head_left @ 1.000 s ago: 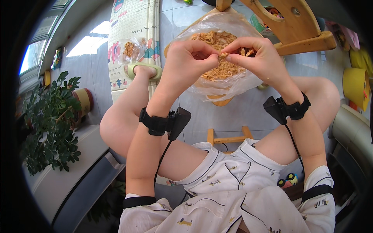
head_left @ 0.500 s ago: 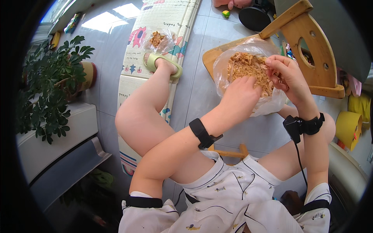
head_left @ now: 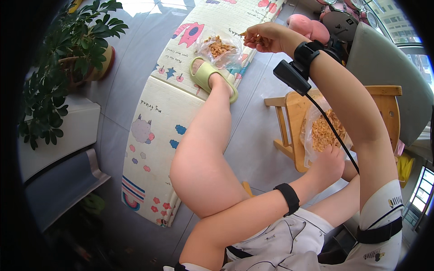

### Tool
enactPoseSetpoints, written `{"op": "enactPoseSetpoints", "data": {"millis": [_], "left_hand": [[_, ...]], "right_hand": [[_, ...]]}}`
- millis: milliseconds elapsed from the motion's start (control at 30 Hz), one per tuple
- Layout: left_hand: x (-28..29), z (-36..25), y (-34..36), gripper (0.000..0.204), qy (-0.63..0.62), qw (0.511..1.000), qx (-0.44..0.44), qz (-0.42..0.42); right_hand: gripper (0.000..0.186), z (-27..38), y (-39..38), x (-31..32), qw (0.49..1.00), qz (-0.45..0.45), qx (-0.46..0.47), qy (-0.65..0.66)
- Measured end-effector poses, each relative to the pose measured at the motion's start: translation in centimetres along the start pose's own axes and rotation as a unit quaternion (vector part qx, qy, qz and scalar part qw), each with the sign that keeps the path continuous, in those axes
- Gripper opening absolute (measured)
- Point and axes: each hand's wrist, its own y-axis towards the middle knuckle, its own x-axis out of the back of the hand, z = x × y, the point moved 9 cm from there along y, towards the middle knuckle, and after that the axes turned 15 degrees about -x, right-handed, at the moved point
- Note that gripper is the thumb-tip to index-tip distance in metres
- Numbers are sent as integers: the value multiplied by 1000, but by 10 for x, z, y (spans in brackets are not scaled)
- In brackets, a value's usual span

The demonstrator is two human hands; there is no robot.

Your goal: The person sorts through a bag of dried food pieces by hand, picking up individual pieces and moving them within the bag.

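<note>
Brown dried shreds (head_left: pixel 326 131) fill an open clear plastic bag (head_left: pixel 309 145) on a wooden chair (head_left: pixel 296 118). At the near edge of that pile rests my left hand (head_left: pixel 329 162), its fingers curled down into the shreds. What lies between its fingertips is hidden. Far ahead, my right hand (head_left: pixel 266 38) is stretched out over the mat's edge, its fingers closed around a clump of brown shreds (head_left: pixel 258 40). Just left of it, a smaller pile of brown pieces (head_left: pixel 219 46) lies on a second clear bag (head_left: pixel 233 56).
A patterned folding mat (head_left: pixel 149 101) stretches over the grey tile floor, with my foot in a green slipper (head_left: pixel 209 74) on it. Leafy potted plant (head_left: pixel 88 58) at left. Pink toy (head_left: pixel 308 28) and toy drum (head_left: pixel 339 20) stand far right. A black cable (head_left: pixel 332 124) hangs from my right wrist.
My right hand has moved from the large bag out to the far left, carrying shreds toward the small pile. My left hand stays at the large bag. The view has swung left.
</note>
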Motion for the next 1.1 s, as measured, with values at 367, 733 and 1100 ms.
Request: {"op": "enactPoseSetpoints", "data": {"millis": [367,733,1100], "left_hand": [[-15,-20,-7,16,-67,995,57,40],[-33,-20,3,16,-4,980,37,194],[0,87,5,15,-14,979,158,126]], "right_hand": [[51,17,78,-77,995,4,55,86],[32,-64,-149,46,913,-73,228,-329],[24,-320,-237,184,974,-142,149,-90]]}}
